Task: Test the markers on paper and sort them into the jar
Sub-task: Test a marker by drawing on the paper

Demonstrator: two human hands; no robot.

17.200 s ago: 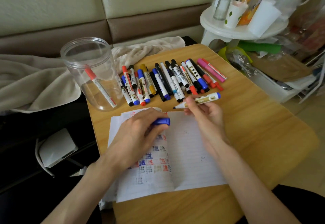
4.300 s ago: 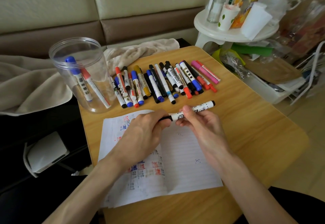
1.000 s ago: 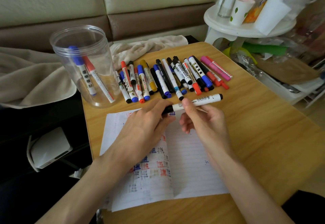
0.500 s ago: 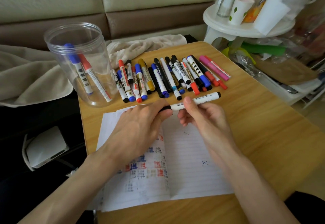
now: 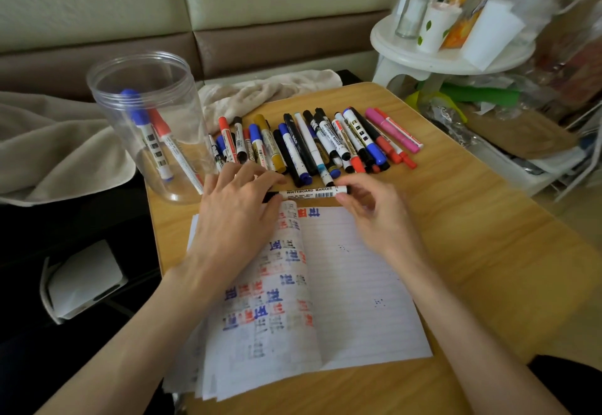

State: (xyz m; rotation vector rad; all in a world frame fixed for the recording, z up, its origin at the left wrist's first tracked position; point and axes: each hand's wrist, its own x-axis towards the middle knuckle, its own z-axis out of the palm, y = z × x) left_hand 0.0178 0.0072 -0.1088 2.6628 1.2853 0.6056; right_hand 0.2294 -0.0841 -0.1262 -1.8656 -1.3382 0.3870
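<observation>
Left hand (image 5: 234, 215): fingers curl round the whiteboard marker's (image 5: 309, 192) black cap end, probably to pull it off.
Right hand (image 5: 374, 215): fingertips pinch the tail, bracing it.
Marker: level between both fingertips, over the paper's (image 5: 358, 284) top edge.
Jar (image 5: 146, 114): beyond the left fingers.

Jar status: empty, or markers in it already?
Not empty. The jar stands upright, top open, with two leaning inside: a blue-capped marker and a red-capped marker.
</observation>
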